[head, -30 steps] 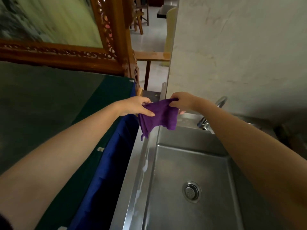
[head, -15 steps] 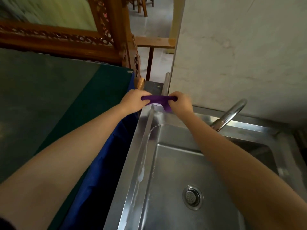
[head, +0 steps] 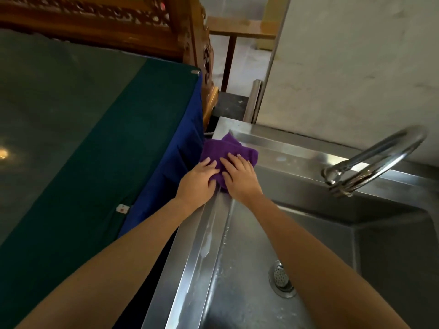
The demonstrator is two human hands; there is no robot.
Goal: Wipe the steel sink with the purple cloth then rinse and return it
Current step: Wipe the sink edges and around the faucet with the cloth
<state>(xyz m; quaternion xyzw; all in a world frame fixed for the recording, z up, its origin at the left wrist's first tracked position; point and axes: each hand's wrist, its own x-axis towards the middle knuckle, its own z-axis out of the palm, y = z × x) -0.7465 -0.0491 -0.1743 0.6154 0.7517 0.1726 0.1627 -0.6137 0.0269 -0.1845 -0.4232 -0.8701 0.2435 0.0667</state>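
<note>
Beside purple cloth (head: 222,148), green table (head: 71,138); faucet (head: 370,155) arches over sink (head: 194,245)

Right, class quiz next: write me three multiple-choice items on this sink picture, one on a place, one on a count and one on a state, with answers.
1. Where is the cloth?
A. on the far left corner of the sink rim
B. down in the basin
C. on the floor

2. How many hands rest on the cloth?
A. none
B. one
C. two

3. The tap is:
A. pouring water
B. not pouring
C. wrapped in the cloth

Answers: 1 A, it lies on the corner rim near the wall. 2 C, the left hand and right hand both press it with straight fingers. 3 B, no stream falls from its spout.
</note>
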